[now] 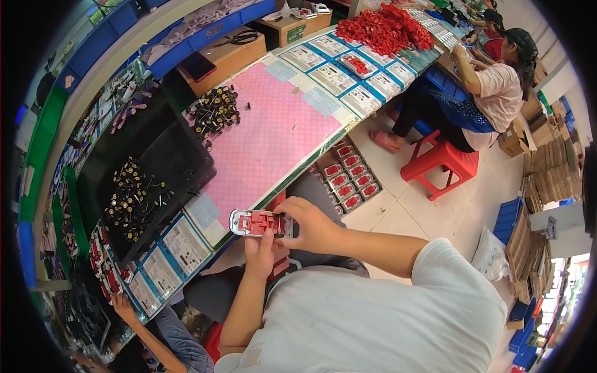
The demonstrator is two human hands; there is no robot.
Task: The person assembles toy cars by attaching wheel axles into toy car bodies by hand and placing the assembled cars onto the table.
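Both my hands hold a toy car shell (252, 222), silver-grey around the edge with a red inner part facing up, just off the table's near edge. My right hand (309, 225) grips its right end, fingers curled around it. From below, my left hand (261, 253) supports the shell, with the thumb pressed against the red part. Beyond them, a pile of small black wheel axles with yellowish hubs (214, 113) lies on the pink mat (273, 133). More such axles (132, 205) are scattered in a black bin (177, 133) at the left.
Red plastic parts (385, 30) are heaped at the table's far end. A tray of red-and-silver car pieces (351, 177) stands on the floor. A co-worker sits on a red stool (438, 165); another person's hand (122, 306) reaches red parts at lower left. Scissors (239, 37) lie on a box.
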